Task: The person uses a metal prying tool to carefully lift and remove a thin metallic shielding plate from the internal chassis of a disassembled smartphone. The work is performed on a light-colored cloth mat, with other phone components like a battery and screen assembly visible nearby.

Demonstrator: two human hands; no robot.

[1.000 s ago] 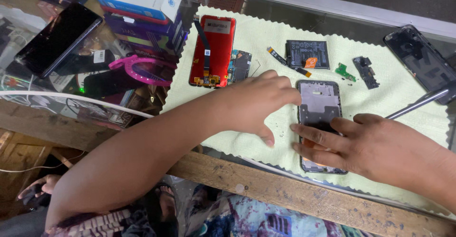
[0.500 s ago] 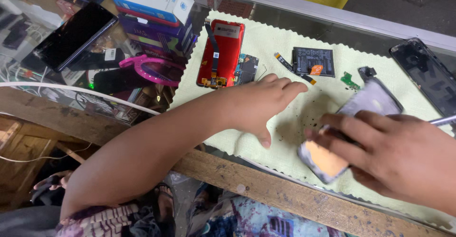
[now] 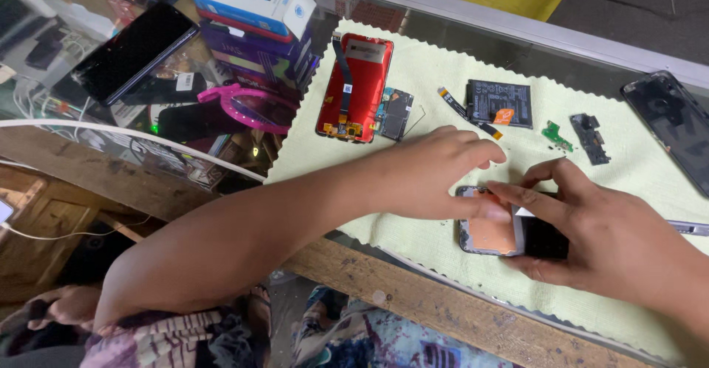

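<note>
Phone frame (image 3: 491, 231) now flat, orange side up | both grips pinch it | scalloped cloth (image 3: 413, 235)

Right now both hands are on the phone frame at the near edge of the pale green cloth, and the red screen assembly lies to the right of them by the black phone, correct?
Not quite. In the head view the left hand and right hand are both on the phone frame on the pale green cloth, but the red screen assembly lies to their left, at the cloth's far left corner. The black phone lies on the right.

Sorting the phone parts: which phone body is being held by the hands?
The orange-backed phone frame under both hands; the red frame lies untouched further up the cloth.
</note>
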